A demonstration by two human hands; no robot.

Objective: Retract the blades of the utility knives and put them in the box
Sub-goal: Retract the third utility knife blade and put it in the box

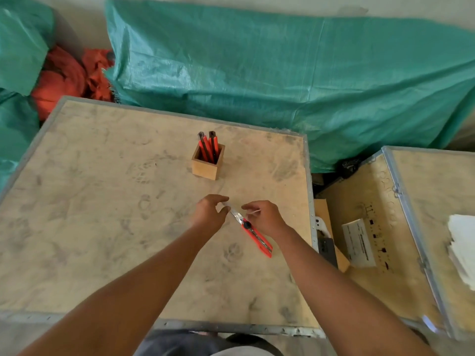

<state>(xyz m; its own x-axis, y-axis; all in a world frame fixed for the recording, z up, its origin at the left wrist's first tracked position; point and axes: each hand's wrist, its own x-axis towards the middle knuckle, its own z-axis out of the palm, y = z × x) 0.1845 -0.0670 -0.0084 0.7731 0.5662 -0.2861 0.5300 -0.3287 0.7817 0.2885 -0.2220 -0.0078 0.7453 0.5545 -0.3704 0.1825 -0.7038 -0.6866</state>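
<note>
A red plastic utility knife (253, 233) lies flat on a scuffed plywood crate top (102, 214), its slim body running diagonally from lower right to upper left, with a round black locking knob near the front and a pale, shiny blade sticking out past it. Both bare hands meet at the blade end. The left hand (209, 213) curls over the tip with thumb and forefinger drawn narrow, close to the metal — whether they actually pinch it cannot be told. The right hand (264, 217) rests just beside the knife's front half, fingers bent and loosely parted, near the knob; contact with the handle is not clear from this angle.

Further back on the same surface stands a small square wooden box (207, 167), open at the top, holding two more red-and-black utility knives (209, 147) upright, their black ends poking above the rim. The box is well apart from the hands.

The crate top is dull tan, smudged with grey prints, and edged in thin metal strip. Behind it sags a woven teal tarpaulin (282, 73), glossy and creased, with crumpled orange-red cloth (69, 75) at the left. To the right sits a second plywood crate (416, 227) bearing a white printed label (359, 244).
</note>
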